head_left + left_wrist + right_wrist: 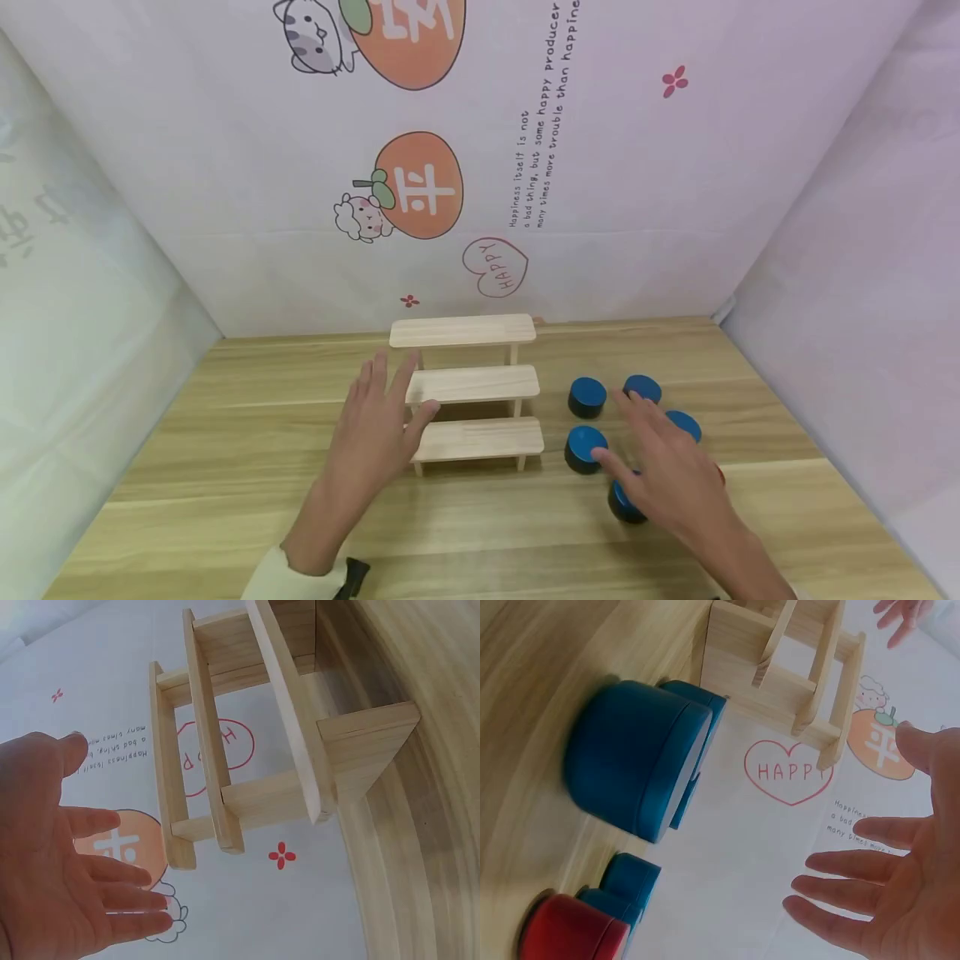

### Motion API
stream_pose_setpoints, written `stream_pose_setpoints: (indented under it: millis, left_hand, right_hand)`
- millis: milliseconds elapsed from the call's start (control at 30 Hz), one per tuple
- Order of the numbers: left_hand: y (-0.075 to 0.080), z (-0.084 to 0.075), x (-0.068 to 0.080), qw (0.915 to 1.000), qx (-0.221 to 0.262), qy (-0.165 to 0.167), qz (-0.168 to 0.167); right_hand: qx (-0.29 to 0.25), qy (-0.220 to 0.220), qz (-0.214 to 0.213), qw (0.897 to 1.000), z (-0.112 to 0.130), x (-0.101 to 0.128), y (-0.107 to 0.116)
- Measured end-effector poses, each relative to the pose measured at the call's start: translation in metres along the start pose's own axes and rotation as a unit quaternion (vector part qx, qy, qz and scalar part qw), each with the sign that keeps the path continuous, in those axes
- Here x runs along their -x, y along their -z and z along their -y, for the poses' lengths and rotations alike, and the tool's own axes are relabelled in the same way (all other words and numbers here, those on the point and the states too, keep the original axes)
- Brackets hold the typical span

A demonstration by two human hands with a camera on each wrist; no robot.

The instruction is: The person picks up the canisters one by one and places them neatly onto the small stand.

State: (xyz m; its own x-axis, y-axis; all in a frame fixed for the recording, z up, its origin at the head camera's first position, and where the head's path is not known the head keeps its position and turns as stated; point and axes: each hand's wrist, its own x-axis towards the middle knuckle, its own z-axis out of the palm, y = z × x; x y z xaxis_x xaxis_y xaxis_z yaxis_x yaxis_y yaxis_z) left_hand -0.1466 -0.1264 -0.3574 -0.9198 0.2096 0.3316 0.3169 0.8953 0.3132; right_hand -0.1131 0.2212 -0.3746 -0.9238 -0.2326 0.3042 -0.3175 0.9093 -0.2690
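Light wooden table (pixel 225 500), walled in by white paper sheets with orange fruit and cartoon animals (pixel 405 187).

Left hand (pixel 375 433) flat and wide open, fingers spread, holding nothing. Hovering just beside the left end of a pale wooden three-step stair rack (pixel 472 383), which sits at about 2 o'clock from the palm. Thumb close to the middle step, maybe touching; hard to tell. Long steps of the rack running left to right, 9 to 3 o'clock.

Right hand (pixel 663 475) open too, fingers straight and spread, gripping nothing. Hanging over a bunch of round blue tubs with flat lids. Nearest blue tub (pixel 586 448) at 10 o'clock from the palm, right by the fingertips. Another blue tub (pixel 624 504) partly under the hand at 7 o'clock. Three more blue ones farther out at 11 to 1 o'clock. One small red tub (pixel 574 930) at 3 o'clock, mostly hidden in the head view.

Tubs nearer the right hand; rack nearer the left.
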Motion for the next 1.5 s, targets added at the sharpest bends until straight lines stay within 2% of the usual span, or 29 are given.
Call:
stream_pose_setpoints:
  millis: [200, 433, 600, 933, 1133, 1333, 1500]
  left_hand:
    - [0.005, 0.000, -0.011, 0.9991, 0.034, 0.009, -0.025]
    - [0.010, 0.004, -0.021, 0.9974, 0.053, 0.021, -0.044]
    - [0.010, 0.008, -0.028, 0.9965, 0.067, 0.040, -0.030]
    - [0.011, 0.017, -0.040, 0.9934, 0.091, 0.070, -0.001]
    - [0.009, 0.025, -0.048, 0.9916, 0.104, 0.077, 0.008]
    - [0.007, 0.031, -0.055, 0.9870, 0.122, 0.101, 0.026]
    - [0.005, 0.036, -0.059, 0.9853, 0.130, 0.106, 0.030]
  right_hand:
    - [-0.001, -0.008, -0.033, 0.999, -0.007, 0.004, 0.000]
    - [-0.004, -0.012, -0.046, 0.999, -0.017, 0.009, -0.001]
    - [-0.021, -0.012, -0.056, 0.998, -0.027, 0.014, -0.001]
    - [-0.055, -0.049, -0.029, 0.997, -0.042, 0.023, 0.001]
    - [-0.044, -0.075, -0.005, 0.996, -0.049, 0.029, 0.001]
    - [-0.040, -0.080, -0.018, 0.996, -0.060, 0.035, 0.001]
    - [-0.048, -0.103, 0.006, 0.994, -0.074, 0.040, 0.002]
